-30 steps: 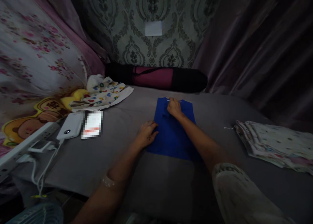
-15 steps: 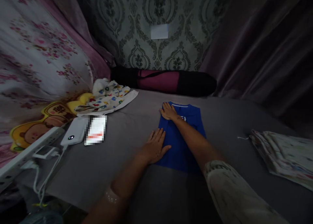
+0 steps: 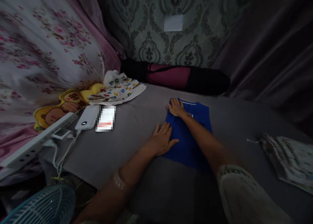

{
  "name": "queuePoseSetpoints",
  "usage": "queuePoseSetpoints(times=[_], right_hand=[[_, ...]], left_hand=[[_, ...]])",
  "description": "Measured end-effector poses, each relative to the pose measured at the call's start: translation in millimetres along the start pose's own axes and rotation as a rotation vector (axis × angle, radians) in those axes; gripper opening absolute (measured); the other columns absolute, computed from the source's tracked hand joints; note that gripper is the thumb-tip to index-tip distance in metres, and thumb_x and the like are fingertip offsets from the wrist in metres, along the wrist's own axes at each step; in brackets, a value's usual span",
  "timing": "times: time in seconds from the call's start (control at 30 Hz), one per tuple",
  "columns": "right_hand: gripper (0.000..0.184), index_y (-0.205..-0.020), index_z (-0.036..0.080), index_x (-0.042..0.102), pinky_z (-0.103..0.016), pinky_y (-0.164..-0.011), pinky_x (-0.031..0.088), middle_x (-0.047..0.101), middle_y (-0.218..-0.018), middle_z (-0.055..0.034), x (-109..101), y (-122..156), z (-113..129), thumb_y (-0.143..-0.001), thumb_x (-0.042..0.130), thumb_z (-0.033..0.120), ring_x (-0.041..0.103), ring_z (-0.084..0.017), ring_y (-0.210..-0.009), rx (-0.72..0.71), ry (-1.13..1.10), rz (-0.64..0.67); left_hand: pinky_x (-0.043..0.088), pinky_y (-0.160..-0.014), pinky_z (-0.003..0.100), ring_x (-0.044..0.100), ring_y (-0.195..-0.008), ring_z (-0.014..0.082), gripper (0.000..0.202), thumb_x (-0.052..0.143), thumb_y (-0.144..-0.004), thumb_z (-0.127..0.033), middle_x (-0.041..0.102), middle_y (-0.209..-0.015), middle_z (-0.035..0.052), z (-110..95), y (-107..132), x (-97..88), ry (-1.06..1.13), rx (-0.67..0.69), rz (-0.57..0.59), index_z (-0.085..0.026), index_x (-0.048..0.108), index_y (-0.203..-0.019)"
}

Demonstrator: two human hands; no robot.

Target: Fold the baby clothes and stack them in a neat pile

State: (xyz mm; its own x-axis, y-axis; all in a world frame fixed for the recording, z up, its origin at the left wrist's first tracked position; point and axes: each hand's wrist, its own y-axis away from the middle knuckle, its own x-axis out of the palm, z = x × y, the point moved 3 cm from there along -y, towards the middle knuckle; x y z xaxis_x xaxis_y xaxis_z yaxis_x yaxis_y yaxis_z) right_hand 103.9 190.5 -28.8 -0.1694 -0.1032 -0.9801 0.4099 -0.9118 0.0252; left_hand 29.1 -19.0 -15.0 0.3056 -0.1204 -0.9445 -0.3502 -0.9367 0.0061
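A blue T-shirt (image 3: pixel 183 142) lies on the grey bed sheet (image 3: pixel 132 129), its side folded in and its white-edged neckline pointing away from me. My left hand (image 3: pixel 162 139) rests flat on its lower left edge, fingers stretched and thumb apart. Farther up, my right hand (image 3: pixel 176 108) presses flat near the left shoulder by the neckline. The right forearm crosses over the shirt and hides part of its white print. Neither hand grips anything.
A long black and maroon bag (image 3: pixel 168 76) lies along the wall. At right is folded fabric (image 3: pixel 290 158). On the left are a patterned cloth (image 3: pixel 119 90), a white power bank (image 3: pixel 87 118), a blurred-out phone-like screen (image 3: pixel 106 119), a power strip (image 3: pixel 39 141) and a fan (image 3: pixel 46 204).
The whole view has shifted, so things sit farther right and the fan shows more at lower left. Both hands stay flat at about the same places on the T-shirt.
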Motion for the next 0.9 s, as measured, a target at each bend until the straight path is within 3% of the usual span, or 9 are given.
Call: queuePoseSetpoints(times=[0.27,0.4,0.47,0.6,0.73,0.9], right_hand=[[0.067,-0.153,0.006,0.023,-0.047,-0.119,0.007,0.016,-0.16,-0.0147,15,9,4,-0.099,0.022,0.046,0.01,-0.026,-0.148,0.04,-0.008,0.012],[0.063,-0.152,0.007,0.025,-0.045,-0.119,0.007,0.02,-0.16,-0.0134,14,9,3,-0.1,0.019,0.043,0.013,-0.024,-0.148,0.03,-0.071,-0.015],[0.061,-0.152,0.008,0.025,-0.044,-0.119,0.007,0.021,-0.16,-0.0125,10,14,5,-0.101,0.017,0.04,0.014,-0.023,-0.148,0.023,-0.103,-0.035],[0.061,-0.153,0.005,0.022,-0.044,-0.119,0.003,0.016,-0.161,-0.0139,1,40,16,-0.1,0.021,0.037,0.009,-0.024,-0.149,-0.01,-0.078,-0.047],[0.064,-0.153,0.005,0.021,-0.043,-0.119,0.003,0.013,-0.161,-0.0146,6,74,33,-0.099,0.022,0.04,0.007,-0.024,-0.149,-0.063,-0.039,-0.013],[0.065,-0.151,0.004,0.025,-0.043,-0.119,0.003,0.015,-0.16,-0.0159,24,95,45,-0.099,0.022,0.043,0.007,-0.025,-0.149,-0.028,-0.023,-0.01]], left_hand=[[0.01,-0.119,0.052,0.009,-0.148,0.0301,0.081,0.017,-0.095,-0.064,0.016,-0.158,0.0208,4,0,14.6,0.02,0.012,0.074,-0.007,0.021,-0.152],[0.009,-0.118,0.054,0.016,-0.148,0.0304,0.076,0.019,-0.096,-0.062,0.023,-0.157,0.0208,4,-2,7.2,0.093,-0.026,0.071,-0.009,0.03,-0.149],[0.01,-0.119,0.052,0.026,-0.145,0.0265,0.065,0.019,-0.099,-0.055,0.036,-0.153,0.0172,6,-4,-2.5,0.183,-0.073,0.004,-0.013,0.04,-0.144],[0.026,-0.114,0.04,0.048,-0.13,0.0205,0.046,0.024,-0.101,-0.039,0.058,-0.135,0.0105,22,-8,-21.4,0.382,-0.258,-0.273,-0.018,0.054,-0.13],[0.039,-0.104,0.032,0.054,-0.125,0.0221,0.042,0.029,-0.099,-0.03,0.061,-0.13,0.0144,43,-10,-25.1,0.53,-0.453,-0.424,-0.013,0.056,-0.127],[0.042,-0.1,0.033,0.056,-0.121,0.0237,0.039,0.033,-0.097,-0.025,0.064,-0.125,0.0144,56,-10,-23.4,0.598,-0.566,-0.47,-0.013,0.058,-0.125]])
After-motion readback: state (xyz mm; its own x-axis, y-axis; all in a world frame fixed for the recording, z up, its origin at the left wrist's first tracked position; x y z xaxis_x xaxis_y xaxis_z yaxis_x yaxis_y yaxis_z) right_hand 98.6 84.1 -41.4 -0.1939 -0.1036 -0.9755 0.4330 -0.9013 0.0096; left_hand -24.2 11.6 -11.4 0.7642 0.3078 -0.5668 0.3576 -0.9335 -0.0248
